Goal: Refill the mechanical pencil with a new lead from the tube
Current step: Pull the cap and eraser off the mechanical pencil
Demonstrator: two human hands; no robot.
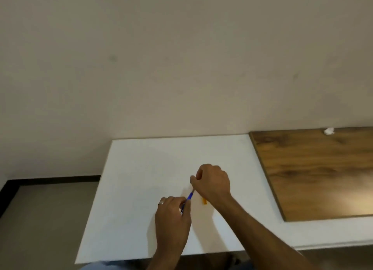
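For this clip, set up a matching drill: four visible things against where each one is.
Things:
1. blue pencil
2. orange tube
3. wooden board
4. white crumpled scrap

Places:
A. lying on the white table beside the right wrist
B. far corner of the board
C. held between both hands
D. right part of the table

Pairs: 1-C, 2-A, 3-D, 4-B

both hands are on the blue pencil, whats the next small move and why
Probably pull the cap off the far end. The left hand grips the blue pencil by its near part, the right hand pinches at its far end, and the orange lead tube lies untouched on the white table beside them. Whether the cap is already off is too small to tell.
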